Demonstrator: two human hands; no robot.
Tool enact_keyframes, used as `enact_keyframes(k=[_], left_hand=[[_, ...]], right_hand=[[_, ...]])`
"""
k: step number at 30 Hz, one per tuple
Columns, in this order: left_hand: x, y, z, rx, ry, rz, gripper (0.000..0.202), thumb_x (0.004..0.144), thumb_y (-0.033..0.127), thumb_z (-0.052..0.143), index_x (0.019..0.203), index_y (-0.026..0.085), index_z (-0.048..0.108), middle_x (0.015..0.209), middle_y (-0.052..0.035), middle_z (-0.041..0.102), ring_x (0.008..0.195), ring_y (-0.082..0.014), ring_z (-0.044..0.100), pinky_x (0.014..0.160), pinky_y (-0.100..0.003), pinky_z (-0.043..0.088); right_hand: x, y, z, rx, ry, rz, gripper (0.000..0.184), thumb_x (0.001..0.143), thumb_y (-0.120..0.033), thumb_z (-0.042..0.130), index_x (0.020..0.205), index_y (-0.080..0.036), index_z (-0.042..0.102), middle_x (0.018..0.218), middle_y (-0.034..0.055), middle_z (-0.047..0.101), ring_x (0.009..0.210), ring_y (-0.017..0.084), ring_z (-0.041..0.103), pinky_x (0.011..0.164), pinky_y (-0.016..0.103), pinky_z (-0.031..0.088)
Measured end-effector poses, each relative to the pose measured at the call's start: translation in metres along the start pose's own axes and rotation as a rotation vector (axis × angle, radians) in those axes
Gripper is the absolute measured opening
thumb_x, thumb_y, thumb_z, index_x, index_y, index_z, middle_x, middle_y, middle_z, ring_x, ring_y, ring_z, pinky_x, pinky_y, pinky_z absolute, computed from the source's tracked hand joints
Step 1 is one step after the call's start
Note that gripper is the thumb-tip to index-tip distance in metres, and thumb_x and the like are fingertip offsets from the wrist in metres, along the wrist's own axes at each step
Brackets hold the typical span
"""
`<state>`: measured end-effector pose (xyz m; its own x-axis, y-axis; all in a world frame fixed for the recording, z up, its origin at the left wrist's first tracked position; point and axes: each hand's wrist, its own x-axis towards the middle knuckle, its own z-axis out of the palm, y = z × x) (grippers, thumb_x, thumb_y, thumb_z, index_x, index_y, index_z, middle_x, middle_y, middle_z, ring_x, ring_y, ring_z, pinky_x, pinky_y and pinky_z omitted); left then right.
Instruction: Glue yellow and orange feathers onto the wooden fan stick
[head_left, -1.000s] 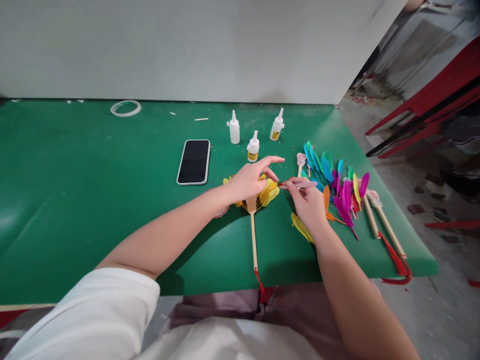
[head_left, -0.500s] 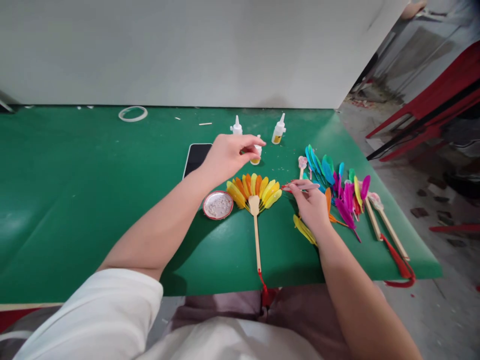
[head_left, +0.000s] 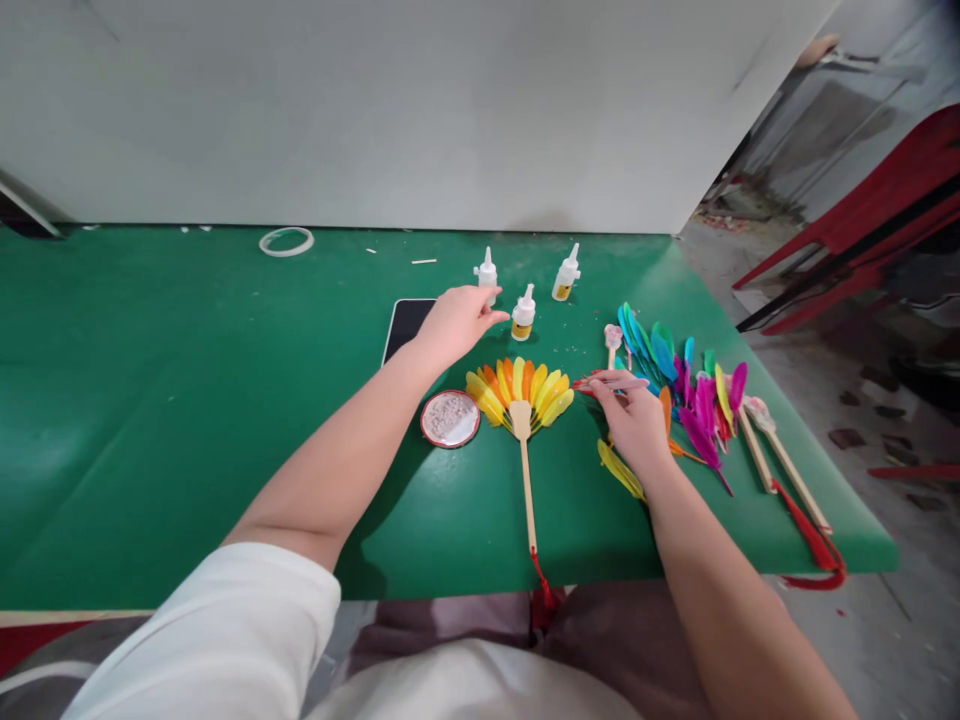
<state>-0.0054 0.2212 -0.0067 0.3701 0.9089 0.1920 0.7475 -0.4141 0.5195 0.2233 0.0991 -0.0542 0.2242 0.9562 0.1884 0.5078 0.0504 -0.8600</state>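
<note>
My left hand (head_left: 463, 322) hovers over the table with thumb and forefinger apart and nothing between them. Just right of its fingertips stands a small white glue bottle (head_left: 523, 316) with a yellow label; another glue bottle (head_left: 487, 272) is partly hidden behind the fingers. Pinched in my right hand (head_left: 634, 420) are thin tweezers (head_left: 624, 383), with something red at their tip. Between my arms lies a feather fan (head_left: 523, 415), yellow and orange feathers spread around its wooden head. Its red tassel (head_left: 546, 600) hangs over the table edge. Left of it sits a red-rimmed round dish (head_left: 450, 420) of small pale bits.
Colourful loose feathers (head_left: 701, 405) and wooden fan handles (head_left: 791, 465) lie at the right. Yellow feathers (head_left: 621, 468) rest below my right wrist. A phone (head_left: 407, 325), a tape roll (head_left: 286, 243) and a third glue bottle (head_left: 567, 275) are farther back, before a grey panel (head_left: 375, 120).
My left hand has drawn back leftward from the middle glue bottle, its fingers now clear of it. The right hand still holds the tweezers near the fan. The whole view has shifted slightly.
</note>
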Motion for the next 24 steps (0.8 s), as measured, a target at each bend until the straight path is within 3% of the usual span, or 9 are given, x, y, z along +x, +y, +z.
enact_keyframes(k=[4, 7, 10, 14, 16, 19, 21, 24], left_hand=[[0.010, 0.000, 0.022, -0.119, -0.069, -0.045, 0.076, 0.077, 0.041, 0.061, 0.138, 0.010, 0.029, 0.132, -0.0196, 0.048, 0.115, -0.0258, 0.051, 0.094, -0.036, 0.041], [0.020, 0.002, 0.034, -0.149, -0.128, -0.081, 0.089, 0.071, 0.040, 0.067, 0.141, 0.009, 0.022, 0.136, -0.0205, 0.043, 0.124, -0.0290, 0.043, 0.100, -0.038, 0.036], [0.029, 0.005, 0.039, -0.167, -0.140, -0.090, 0.081, 0.069, 0.037, 0.068, 0.136, 0.009, 0.033, 0.127, -0.0177, 0.053, 0.117, -0.0285, 0.050, 0.097, -0.038, 0.039], [0.036, 0.010, 0.045, -0.165, -0.131, -0.104, 0.044, 0.068, 0.037, 0.068, 0.103, 0.012, 0.060, 0.099, -0.0116, 0.066, 0.091, -0.0252, 0.061, 0.082, -0.036, 0.046], [0.037, 0.012, 0.046, -0.156, -0.107, -0.124, 0.033, 0.069, 0.038, 0.067, 0.089, 0.012, 0.063, 0.089, -0.0110, 0.066, 0.085, -0.0244, 0.061, 0.078, -0.035, 0.046], [0.033, 0.013, 0.042, -0.191, -0.051, -0.117, 0.032, 0.071, 0.042, 0.065, 0.084, 0.013, 0.062, 0.085, -0.0107, 0.065, 0.084, -0.0245, 0.061, 0.078, -0.036, 0.046], [0.024, 0.013, 0.035, -0.260, 0.001, -0.105, 0.035, 0.072, 0.046, 0.062, 0.086, 0.014, 0.061, 0.086, -0.0102, 0.065, 0.087, -0.0239, 0.060, 0.080, -0.037, 0.046], [0.000, 0.013, 0.018, -0.483, 0.046, -0.122, 0.036, 0.076, 0.047, 0.059, 0.093, 0.015, 0.058, 0.091, -0.0085, 0.063, 0.081, -0.0188, 0.061, 0.076, -0.033, 0.048]], right_hand=[[0.002, -0.002, -0.002, 0.053, -0.017, 0.003, 0.024, 0.081, -0.040, 0.054, 0.081, -0.017, 0.063, 0.091, 0.0066, 0.068, 0.080, 0.018, 0.066, 0.069, 0.031, 0.052], [0.004, -0.008, -0.010, 0.146, 0.030, -0.004, 0.024, 0.083, -0.040, 0.054, 0.085, -0.017, 0.062, 0.090, 0.0065, 0.069, 0.085, 0.019, 0.066, 0.077, 0.035, 0.052], [0.003, -0.022, -0.026, 0.218, 0.095, -0.060, 0.022, 0.084, -0.039, 0.053, 0.089, -0.018, 0.061, 0.092, 0.0062, 0.069, 0.089, 0.019, 0.066, 0.083, 0.038, 0.052], [-0.006, -0.038, -0.053, 0.130, 0.164, -0.158, 0.020, 0.088, -0.035, 0.047, 0.081, -0.021, 0.060, 0.091, 0.0045, 0.069, 0.089, 0.018, 0.065, 0.083, 0.036, 0.051], [-0.017, -0.040, -0.065, -0.038, 0.072, -0.180, 0.023, 0.090, -0.033, 0.043, 0.077, -0.022, 0.060, 0.086, 0.0036, 0.069, 0.084, 0.018, 0.066, 0.079, 0.034, 0.051], [-0.042, -0.031, -0.073, -0.297, -0.281, -0.152, 0.022, 0.089, -0.031, 0.043, 0.091, -0.025, 0.064, 0.085, 0.0026, 0.070, 0.079, 0.019, 0.066, 0.071, 0.033, 0.052], [-0.062, -0.019, -0.072, -0.409, -0.419, -0.176, 0.024, 0.089, -0.032, 0.044, 0.098, -0.028, 0.067, 0.093, 0.0029, 0.070, 0.084, 0.021, 0.066, 0.074, 0.033, 0.052], [-0.083, -0.001, -0.068, -0.562, -0.458, -0.167, 0.030, 0.089, -0.033, 0.042, 0.106, -0.027, 0.066, 0.080, 0.0044, 0.068, 0.071, 0.020, 0.065, 0.062, 0.031, 0.051]])
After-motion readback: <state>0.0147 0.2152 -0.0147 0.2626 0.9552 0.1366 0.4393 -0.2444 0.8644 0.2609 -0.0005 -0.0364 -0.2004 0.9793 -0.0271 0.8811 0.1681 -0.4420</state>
